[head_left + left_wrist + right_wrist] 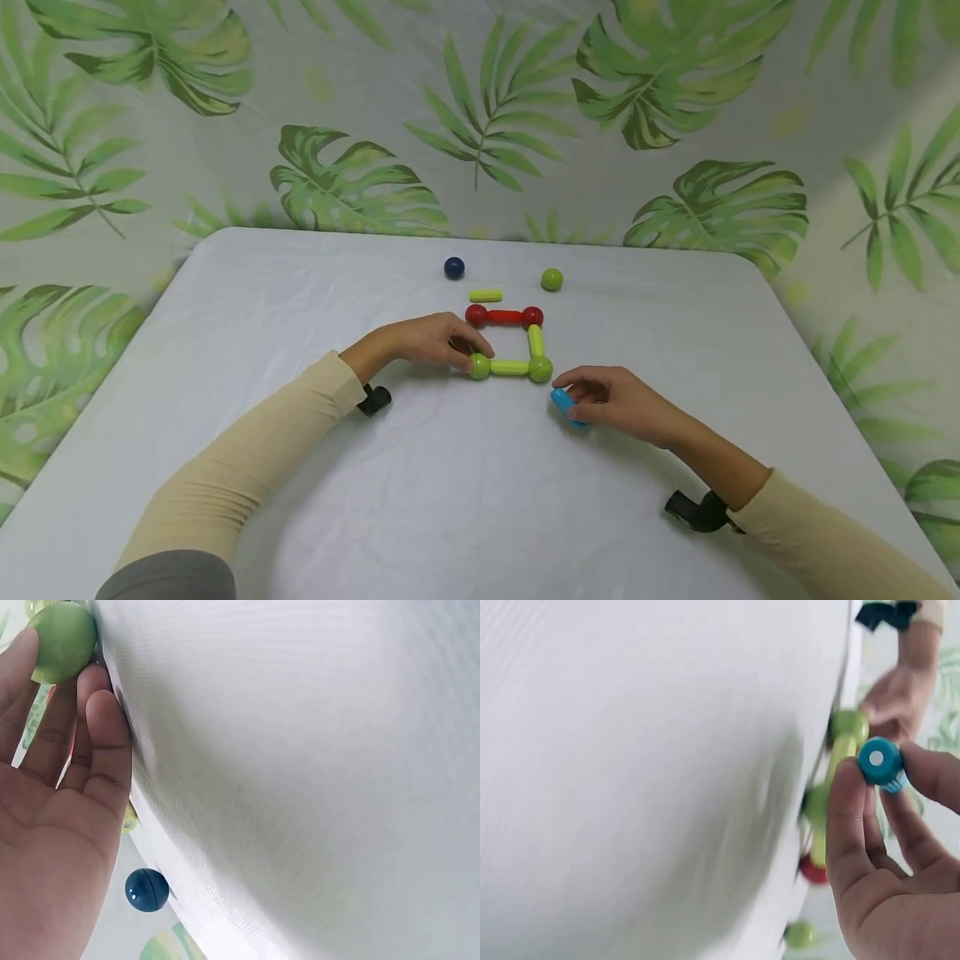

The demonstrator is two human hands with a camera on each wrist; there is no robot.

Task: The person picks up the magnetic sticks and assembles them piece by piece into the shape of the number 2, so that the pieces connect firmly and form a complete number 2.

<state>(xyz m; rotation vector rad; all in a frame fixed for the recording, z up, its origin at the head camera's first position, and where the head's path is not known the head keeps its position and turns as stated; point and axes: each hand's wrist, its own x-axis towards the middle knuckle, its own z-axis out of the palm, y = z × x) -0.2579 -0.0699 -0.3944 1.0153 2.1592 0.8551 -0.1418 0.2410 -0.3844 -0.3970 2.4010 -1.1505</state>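
My left hand (431, 337) pinches a green ball (480, 366) at the near left corner of a ball-and-rod frame lying on the table. From that ball a yellow-green rod (509, 367) runs to a second green ball (540, 369). Another yellow-green rod (536, 340) leads back to a red ball (533, 317), and a red rod (505, 317) joins it to another red ball (476, 315). Between thumb and fingers, my right hand (626, 406) holds a short blue rod (877, 759), its round end with a pale dot facing the right wrist camera.
Behind the frame lies a loose yellow-green rod (485, 296). A dark blue ball (454, 267) and a loose green ball (552, 279) sit farther back on the white-covered table (420, 500). A leaf-patterned cloth (495, 108) hangs behind the table.
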